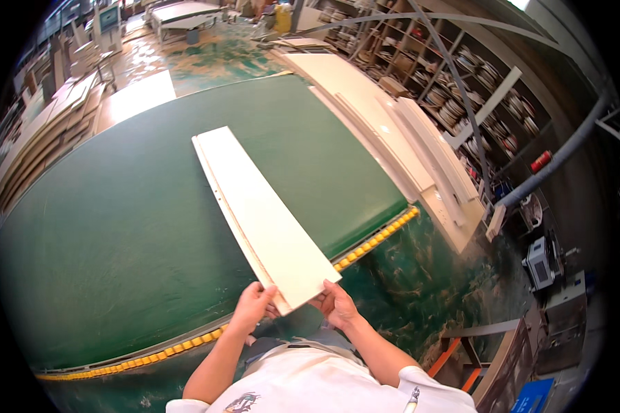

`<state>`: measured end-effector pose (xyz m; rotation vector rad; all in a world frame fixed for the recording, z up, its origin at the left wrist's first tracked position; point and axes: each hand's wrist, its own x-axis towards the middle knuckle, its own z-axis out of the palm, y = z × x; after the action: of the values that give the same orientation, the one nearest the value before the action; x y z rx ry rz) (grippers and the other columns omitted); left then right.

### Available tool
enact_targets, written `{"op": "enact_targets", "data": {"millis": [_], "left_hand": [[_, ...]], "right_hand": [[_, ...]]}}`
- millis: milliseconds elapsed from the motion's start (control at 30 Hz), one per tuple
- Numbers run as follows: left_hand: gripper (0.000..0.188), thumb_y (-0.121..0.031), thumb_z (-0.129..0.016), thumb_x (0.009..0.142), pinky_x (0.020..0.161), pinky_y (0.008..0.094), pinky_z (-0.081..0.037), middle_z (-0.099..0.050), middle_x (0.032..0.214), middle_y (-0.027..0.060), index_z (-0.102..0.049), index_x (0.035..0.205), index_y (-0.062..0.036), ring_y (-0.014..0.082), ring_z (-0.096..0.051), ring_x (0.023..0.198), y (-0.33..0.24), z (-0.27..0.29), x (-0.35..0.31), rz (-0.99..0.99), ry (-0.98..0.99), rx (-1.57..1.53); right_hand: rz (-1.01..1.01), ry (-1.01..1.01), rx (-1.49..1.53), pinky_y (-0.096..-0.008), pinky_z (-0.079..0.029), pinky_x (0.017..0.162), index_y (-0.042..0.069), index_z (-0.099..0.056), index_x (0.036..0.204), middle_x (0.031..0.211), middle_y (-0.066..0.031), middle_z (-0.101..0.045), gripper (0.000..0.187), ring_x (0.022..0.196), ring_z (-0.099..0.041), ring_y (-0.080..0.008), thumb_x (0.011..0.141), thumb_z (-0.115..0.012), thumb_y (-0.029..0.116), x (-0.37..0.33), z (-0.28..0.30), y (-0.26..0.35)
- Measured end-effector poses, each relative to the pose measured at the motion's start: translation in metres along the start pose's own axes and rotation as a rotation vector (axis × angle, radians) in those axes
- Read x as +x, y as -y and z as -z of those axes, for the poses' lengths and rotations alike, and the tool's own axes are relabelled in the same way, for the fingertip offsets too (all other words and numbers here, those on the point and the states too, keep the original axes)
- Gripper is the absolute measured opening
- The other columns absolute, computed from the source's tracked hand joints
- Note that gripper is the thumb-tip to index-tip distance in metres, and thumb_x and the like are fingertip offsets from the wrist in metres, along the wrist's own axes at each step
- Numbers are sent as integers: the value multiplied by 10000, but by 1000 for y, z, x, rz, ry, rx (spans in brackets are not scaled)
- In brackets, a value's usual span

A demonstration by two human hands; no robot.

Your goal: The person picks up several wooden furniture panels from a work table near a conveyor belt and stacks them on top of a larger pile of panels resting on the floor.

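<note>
A long cream-white board (pixel 265 213) stretches away from me over the green conveyor belt (pixel 124 227), its near end jutting past the belt's front edge. Along its left edge runs a narrow raised strip, with small dark marks partway up. My left hand (pixel 255 306) grips the near left corner, thumb on top and fingers under the edge. At the near right corner, my right hand (pixel 335 304) pinches the board, thumb above and the other fingers mostly hidden beneath.
Yellow rollers (pixel 375 239) line the belt's near edge. Long pale panels (pixel 386 144) lie stacked to the right, with shelves of edging rolls (pixel 448 103) behind. More boards (pixel 52 131) are piled at the far left. A brown frame (pixel 486 351) stands close on my right.
</note>
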<state>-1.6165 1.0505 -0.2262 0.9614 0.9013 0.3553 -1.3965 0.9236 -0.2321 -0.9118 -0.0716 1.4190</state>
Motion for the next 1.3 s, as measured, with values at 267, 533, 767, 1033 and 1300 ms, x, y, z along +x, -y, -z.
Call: {"op": "enact_targets", "data": {"millis": [267, 533, 767, 1033, 1300], "left_hand": [[300, -218, -576, 1053, 827, 390, -626, -731, 1135, 140, -601, 1242, 13, 243, -739, 973, 36, -148, 110, -60, 21, -182], [246, -173, -568, 1072, 889, 401, -595, -707, 1138, 103, -628, 1241, -4, 215, -706, 980, 27, -272, 204, 15, -90, -188], [355, -227, -603, 1064, 943, 390, -575, -709, 1204, 127, -612, 1324, 15, 238, -705, 1071, -3, -433, 299, -21, 154, 63], [359, -210, -611, 1055, 885, 393, -610, -701, 1171, 139, -609, 1297, 55, 253, -712, 1034, -46, -532, 465, -4, 144, 109], [518, -255, -731, 966, 730, 356, -618, -716, 1144, 144, -590, 1357, 54, 249, -717, 969, -80, -558, 632, -59, -172, -15]], "right_hand": [[313, -229, 12, -392, -563, 994, -5, -521, 1398, 1281, -131, -665, 527, 1163, -671, -255, 915, -722, 61, -94, 148, 99], [531, -331, 84, -383, -485, 1058, -54, -549, 1379, 1286, -133, -663, 537, 1190, -642, -259, 876, -716, 34, -221, 276, 157], [705, -460, 187, -412, -453, 1114, -21, -508, 1439, 1378, -125, -612, 615, 1270, -596, -275, 870, -719, 81, -216, 329, 199], [672, -431, 149, -440, -467, 1112, 8, -474, 1492, 1417, -109, -593, 619, 1293, -584, -287, 918, -689, 102, -112, 383, 341], [348, -736, -63, -487, -552, 1003, 40, -531, 1435, 1392, -100, -616, 511, 1237, -628, -295, 971, -704, 167, 71, 484, 491]]}}
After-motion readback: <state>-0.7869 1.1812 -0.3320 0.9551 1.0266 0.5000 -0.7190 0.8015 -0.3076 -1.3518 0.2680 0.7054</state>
